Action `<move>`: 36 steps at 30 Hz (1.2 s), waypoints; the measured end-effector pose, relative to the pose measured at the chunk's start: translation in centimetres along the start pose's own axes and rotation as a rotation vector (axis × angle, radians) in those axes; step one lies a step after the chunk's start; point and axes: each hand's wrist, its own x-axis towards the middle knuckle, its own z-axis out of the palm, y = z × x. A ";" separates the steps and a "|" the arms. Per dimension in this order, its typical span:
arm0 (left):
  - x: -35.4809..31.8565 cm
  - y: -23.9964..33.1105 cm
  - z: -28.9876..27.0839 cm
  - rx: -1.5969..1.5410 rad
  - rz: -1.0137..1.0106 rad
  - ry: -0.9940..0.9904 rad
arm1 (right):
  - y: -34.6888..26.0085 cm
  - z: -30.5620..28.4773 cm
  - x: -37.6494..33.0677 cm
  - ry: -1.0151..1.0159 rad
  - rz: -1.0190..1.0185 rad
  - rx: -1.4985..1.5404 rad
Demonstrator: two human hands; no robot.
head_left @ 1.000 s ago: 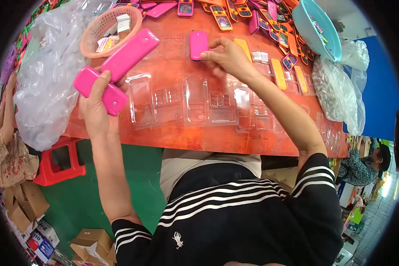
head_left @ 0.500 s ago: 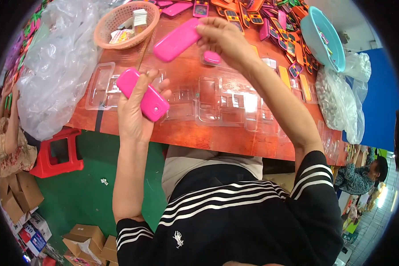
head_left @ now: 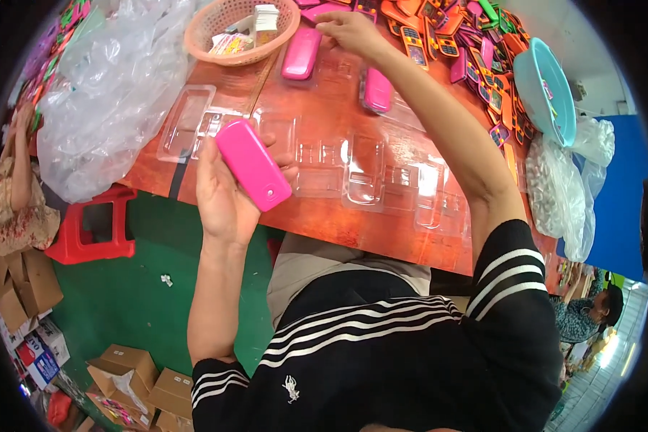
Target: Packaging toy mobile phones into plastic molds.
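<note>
A bright pink toy phone [head_left: 253, 164] rests in my left hand [head_left: 227, 191], back side up, with a small round dot near its lower end. My thumb lies along one side and my fingertips show past the other. At the far side of the table my right hand [head_left: 351, 34] reaches out with fingers extended, nothing visible in them. Its fingertips are close to a pink piece [head_left: 325, 11] at the top; whether they touch it I cannot tell. Just left of that hand, a second pink phone [head_left: 302, 54] lies in a clear tray. Another pink phone [head_left: 378, 90] sits in a clear tray nearer me.
Clear plastic trays [head_left: 363, 173] spread across the red table [head_left: 309, 216]. A peach basket [head_left: 194, 32] holds cards. Orange and purple toy phones [head_left: 475, 65] pile up beside a blue basin [head_left: 547, 93]. Plastic bags [head_left: 108, 93] lie left; a red stool [head_left: 93, 230] stands below.
My right hand has let go of a pink phone, which now lies in a tray, and moved farther up. My left hand still holds its phone, turned slightly. The whole view has shifted.
</note>
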 end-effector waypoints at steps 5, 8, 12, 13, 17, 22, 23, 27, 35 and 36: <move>0.5 0.1 -0.1 0.130 -0.050 -0.014 | -4.5 0.4 -5.0 -0.124 -0.220 -0.053; 0.6 0.1 0.3 0.224 -0.074 -0.046 | -8.7 2.4 -9.8 -0.466 -0.293 0.000; 0.0 1.0 1.1 0.244 -0.095 -0.107 | -10.9 3.7 -11.1 -0.674 -0.253 -0.079; -0.4 1.0 0.9 0.182 -0.052 -0.123 | -10.9 3.9 -11.5 -0.592 -0.306 -0.031; -1.1 0.9 -0.4 -0.012 0.400 0.091 | -10.5 6.3 -13.7 -0.142 -0.320 -0.117; -1.6 0.5 -1.1 -0.258 0.578 0.096 | -10.2 10.9 -15.9 -0.409 -0.059 0.516; -1.8 0.6 -1.6 -0.257 0.580 0.096 | -10.6 11.3 -15.4 -0.437 0.064 0.651; -2.4 1.8 -3.5 0.098 0.687 0.275 | -10.5 11.1 -10.2 -0.214 -0.132 0.520; -0.3 6.3 -8.4 1.300 0.680 0.549 | -9.5 14.6 -4.6 -0.051 -0.306 0.028; 0.2 6.5 -8.6 1.284 0.646 0.519 | -9.0 15.4 -3.9 -0.006 -0.391 0.020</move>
